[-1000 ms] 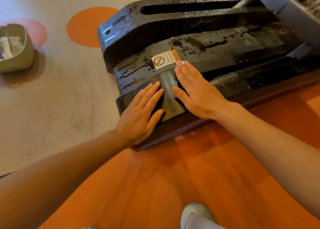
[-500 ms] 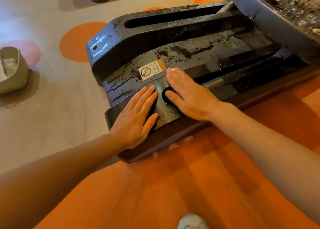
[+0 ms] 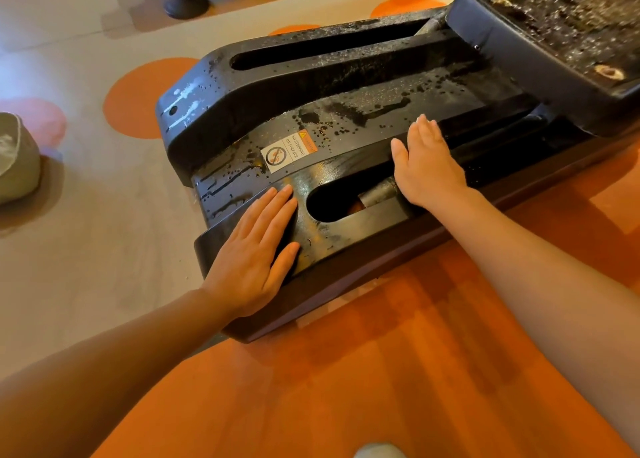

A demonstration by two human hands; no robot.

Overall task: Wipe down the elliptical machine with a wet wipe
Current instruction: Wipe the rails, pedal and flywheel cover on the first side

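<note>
The elliptical machine (image 3: 346,118), wet and droplet-covered, lies on the floor. Both the left hand (image 3: 252,253) and right hand (image 3: 427,167) are pressed flat on it, fingers straight. No wipe is visible. Slipping on the wet cover is a risk.

Floor (image 3: 86,250) is covered in beige with orange circles (image 3: 138,97) and a pink one (image 3: 41,118); near side is covered by orange. A grey tub (image 3: 17,167) is seen far left, a black round stand base (image 3: 187,5) at top.
</note>
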